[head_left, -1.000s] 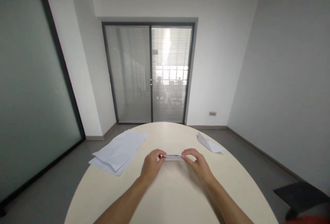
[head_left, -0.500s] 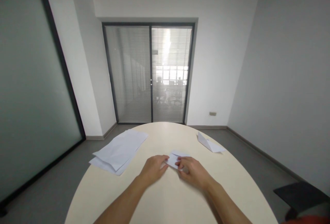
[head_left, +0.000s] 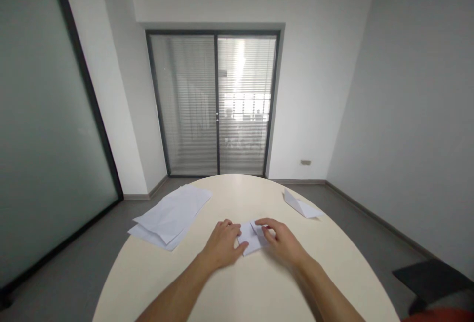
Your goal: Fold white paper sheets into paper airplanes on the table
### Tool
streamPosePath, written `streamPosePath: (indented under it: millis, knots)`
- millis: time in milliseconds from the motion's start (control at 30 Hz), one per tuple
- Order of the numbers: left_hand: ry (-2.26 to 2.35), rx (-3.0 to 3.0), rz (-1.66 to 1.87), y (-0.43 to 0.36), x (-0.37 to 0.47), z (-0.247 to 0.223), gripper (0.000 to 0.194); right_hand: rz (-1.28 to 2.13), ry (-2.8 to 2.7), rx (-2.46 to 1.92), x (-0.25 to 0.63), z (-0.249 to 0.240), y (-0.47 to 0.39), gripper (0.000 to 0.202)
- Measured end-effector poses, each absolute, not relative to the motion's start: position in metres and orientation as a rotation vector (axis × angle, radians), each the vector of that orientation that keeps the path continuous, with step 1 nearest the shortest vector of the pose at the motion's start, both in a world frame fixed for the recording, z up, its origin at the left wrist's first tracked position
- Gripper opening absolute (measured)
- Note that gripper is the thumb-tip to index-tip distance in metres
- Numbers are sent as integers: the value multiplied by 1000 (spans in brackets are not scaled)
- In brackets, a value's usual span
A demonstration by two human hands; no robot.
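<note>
A small folded white paper [head_left: 250, 244] lies on the pale round table [head_left: 237, 287], between my two hands. My left hand [head_left: 224, 244] rests at its left edge, thumb on the near left corner and the other fingers at the far left side. On the right side, my right hand [head_left: 278, 239] has its thumb and index finger curved around a raised flap of the paper; its other fingers are partly hidden.
Loose white sheets [head_left: 172, 216] overlap at the table's left. A folded white paper piece [head_left: 301, 206] stands near the right edge. Beyond the table at lower right is a black chair [head_left: 433, 280]. Glass doors [head_left: 217, 104] are behind.
The folded paper has turned and now lies flatter, with more of its face showing. My left thumb has moved onto its near corner, and my right fingers have spread toward its far right side.
</note>
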State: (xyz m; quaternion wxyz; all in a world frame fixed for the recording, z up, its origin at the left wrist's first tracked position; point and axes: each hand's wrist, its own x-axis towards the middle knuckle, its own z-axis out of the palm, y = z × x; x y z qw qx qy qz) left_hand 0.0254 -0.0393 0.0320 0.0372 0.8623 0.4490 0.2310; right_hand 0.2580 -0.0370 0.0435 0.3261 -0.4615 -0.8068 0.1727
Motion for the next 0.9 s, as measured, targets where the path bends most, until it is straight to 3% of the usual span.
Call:
streamPosePath:
  millis: [133,367,600,700,900]
  knots:
    - [1346,2613,736,-36,24,25,34,442,-2204,-1207,274,28,-26,32]
    - [1351,2601,805,-23,21,16,21,427,-2288,-1111,269,34,-38,26]
    - [1261,2628,809,-30,18,22,19,541,-2400,-1168,260,56,-52,55]
    - [1223,2644,787,-32,15,24,36,497,-2425,-1234,259,54,-52,69]
    - [1115,2637,745,-33,10,27,40,440,-2410,-1191,262,45,-46,65]
